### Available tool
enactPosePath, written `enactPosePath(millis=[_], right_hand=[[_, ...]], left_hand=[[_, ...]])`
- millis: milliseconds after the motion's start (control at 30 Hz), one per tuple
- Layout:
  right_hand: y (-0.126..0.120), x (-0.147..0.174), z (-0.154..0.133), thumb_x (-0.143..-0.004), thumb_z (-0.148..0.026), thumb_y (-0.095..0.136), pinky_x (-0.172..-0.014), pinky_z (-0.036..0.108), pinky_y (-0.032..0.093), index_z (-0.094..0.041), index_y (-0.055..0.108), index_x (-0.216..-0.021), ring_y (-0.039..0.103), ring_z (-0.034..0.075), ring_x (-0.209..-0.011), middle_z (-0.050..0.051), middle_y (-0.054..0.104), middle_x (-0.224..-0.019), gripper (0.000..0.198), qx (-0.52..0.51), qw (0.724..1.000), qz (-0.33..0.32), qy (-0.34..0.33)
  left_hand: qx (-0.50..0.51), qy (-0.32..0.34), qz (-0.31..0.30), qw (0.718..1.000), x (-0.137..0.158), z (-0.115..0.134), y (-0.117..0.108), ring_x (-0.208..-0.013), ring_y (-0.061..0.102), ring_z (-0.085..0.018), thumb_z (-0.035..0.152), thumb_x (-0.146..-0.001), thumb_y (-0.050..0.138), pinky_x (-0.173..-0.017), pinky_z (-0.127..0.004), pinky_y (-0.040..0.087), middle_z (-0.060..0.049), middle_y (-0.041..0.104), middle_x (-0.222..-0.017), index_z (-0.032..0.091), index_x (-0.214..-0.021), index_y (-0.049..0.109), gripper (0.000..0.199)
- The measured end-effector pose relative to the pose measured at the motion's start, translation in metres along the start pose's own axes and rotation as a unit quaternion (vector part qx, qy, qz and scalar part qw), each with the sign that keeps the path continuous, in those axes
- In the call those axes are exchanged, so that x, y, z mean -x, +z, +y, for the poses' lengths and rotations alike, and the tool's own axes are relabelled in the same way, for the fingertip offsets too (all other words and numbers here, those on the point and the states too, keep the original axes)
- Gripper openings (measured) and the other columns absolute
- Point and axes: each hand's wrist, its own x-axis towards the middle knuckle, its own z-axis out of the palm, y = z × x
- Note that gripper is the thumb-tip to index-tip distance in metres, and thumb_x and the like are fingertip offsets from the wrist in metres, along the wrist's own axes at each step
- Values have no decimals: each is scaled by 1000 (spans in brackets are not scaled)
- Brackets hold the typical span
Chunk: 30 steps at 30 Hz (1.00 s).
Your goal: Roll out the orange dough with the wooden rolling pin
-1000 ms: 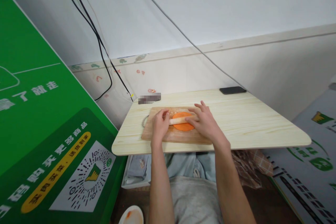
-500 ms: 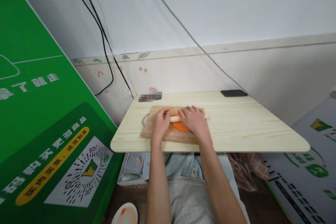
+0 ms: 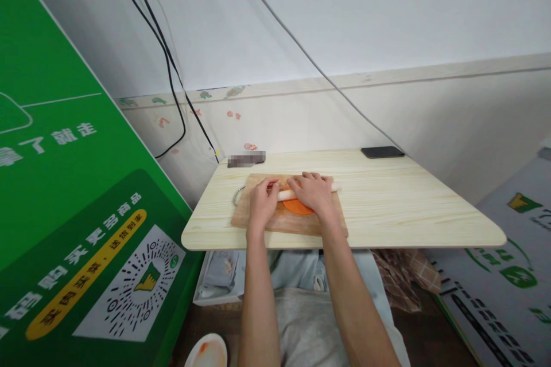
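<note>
A pale wooden rolling pin (image 3: 284, 195) lies across a flat, rounded sheet of orange dough (image 3: 298, 207) on a wooden cutting board (image 3: 244, 206). My left hand (image 3: 263, 200) is closed around the pin's left end, thumb and fingers bent over it. Over the right part of the pin rests my right hand (image 3: 316, 190), its fingers laid across and gripping it. The pin's right tip sticks out past that hand. Part of the dough is hidden under the pin and my right hand.
The board sits near the front edge of a light wood-grain table (image 3: 400, 206). A black phone (image 3: 382, 152) lies at the back right, and a blurred dark object (image 3: 246, 159) at the back left. Below stand a white plate (image 3: 207, 352) and a white box (image 3: 217, 275).
My right hand has shifted slightly left along the pin, and more of the pin's right end shows, tilted up a little. My left hand stays nearly in place.
</note>
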Motion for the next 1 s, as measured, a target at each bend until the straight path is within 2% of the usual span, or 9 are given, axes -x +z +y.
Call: enactPosePath(millis=[167, 333, 433, 633, 800, 1000], right_hand=[[4, 13, 2, -117, -49, 34, -112, 51, 34, -27, 80, -125, 59, 32, -135, 10, 74, -142, 52, -9, 1000, 24, -2], [15, 27, 6, -116, -51, 36, -120, 49, 28, -27, 74, -140, 46, 32, -152, 9, 65, -159, 51, -21, 997, 78, -3], [17, 18, 6, -116, -51, 37, -120, 51, 27, -26, 79, -132, 43, 33, -154, 10, 65, -158, 51, -17, 997, 70, 2], [16, -2, 3, -115, -50, 40, -116, 52, 30, -25, 72, -142, 46, 33, -149, 12, 72, -148, 49, -21, 998, 60, 6], [16, 17, 5, -116, -49, 36, -117, 49, 27, -26, 80, -126, 53, 31, -142, 9, 74, -146, 51, -19, 997, 80, -11], [17, 33, 5, -116, -49, 36, -116, 48, 27, -26, 76, -132, 57, 31, -134, 10, 74, -142, 49, -17, 994, 108, -2]], left_hand=[[-7, -1, -1, 1000, 1, 2, -1, -101, 77, -23, 21, -102, 60, -97, -37, 59, -8, 83, -108, 19, -110, 78, 19], [-10, -4, -3, 1000, 2, 3, -1, -101, 78, -23, 21, -102, 61, -99, -38, 60, -8, 84, -108, 19, -111, 79, 20], [-7, -10, -2, 1000, 1, 4, -1, -101, 78, -23, 20, -102, 62, -100, -38, 60, -8, 84, -108, 19, -110, 79, 19], [-1, -14, -4, 1000, 2, 4, -1, -103, 78, -23, 20, -102, 61, -101, -38, 60, -8, 84, -110, 20, -111, 79, 20], [-2, -12, -5, 1000, 2, 4, -1, -103, 78, -23, 21, -102, 61, -99, -38, 61, -9, 84, -108, 19, -111, 79, 20], [-4, -15, -5, 1000, 2, 6, -1, -99, 79, -23, 19, -102, 61, -100, -38, 60, -8, 84, -106, 19, -110, 79, 19]])
